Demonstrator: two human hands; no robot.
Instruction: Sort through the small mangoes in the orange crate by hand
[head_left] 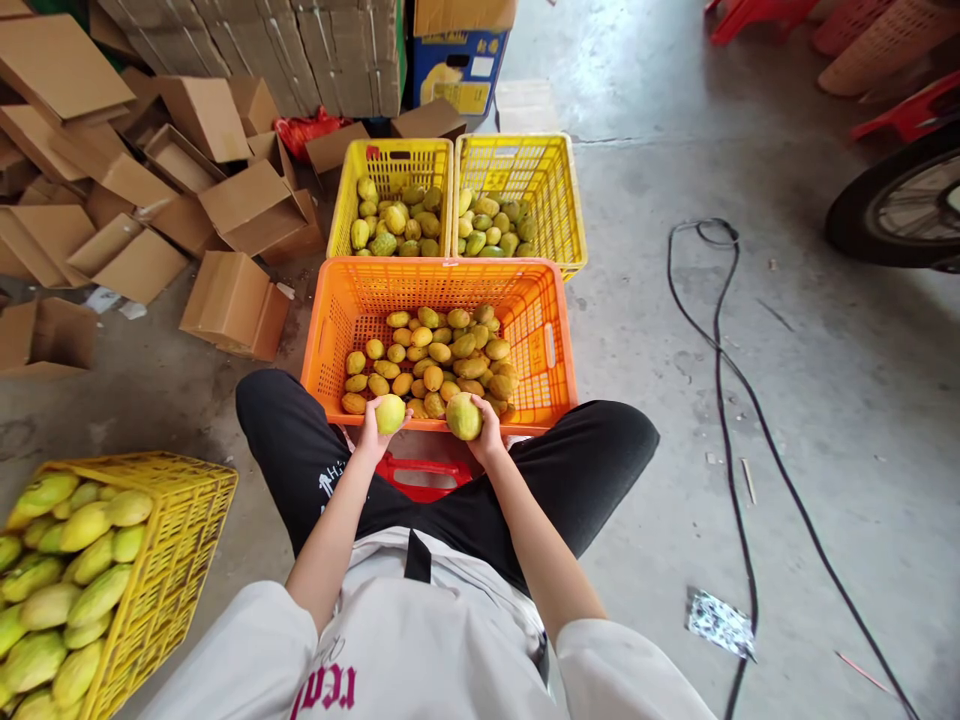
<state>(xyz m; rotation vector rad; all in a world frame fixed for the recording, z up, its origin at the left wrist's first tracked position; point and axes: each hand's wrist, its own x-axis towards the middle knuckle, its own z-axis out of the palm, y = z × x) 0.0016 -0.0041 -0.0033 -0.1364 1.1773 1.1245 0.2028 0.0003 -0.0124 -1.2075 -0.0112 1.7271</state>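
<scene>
My left hand [373,432] is closed round a yellow-green fruit [390,413] at the near rim of an orange crate [442,275]. Beside it, my right hand [486,432] grips a second, greener fruit [463,416]. Both fruits are held just above the crate's front edge, between my knees. The crate holds several yellow and orange-tinged fruits [439,360] piled toward its near side. I sit on a red stool [422,477] with black trousers either side of it.
Two yellow crates [390,155] [525,150] with greenish fruit stand behind the orange one. A fuller yellow crate [172,540] sits at my left. Cardboard boxes [150,190] litter the left floor. A black cable [724,400] runs along the right, near a wheel [900,205].
</scene>
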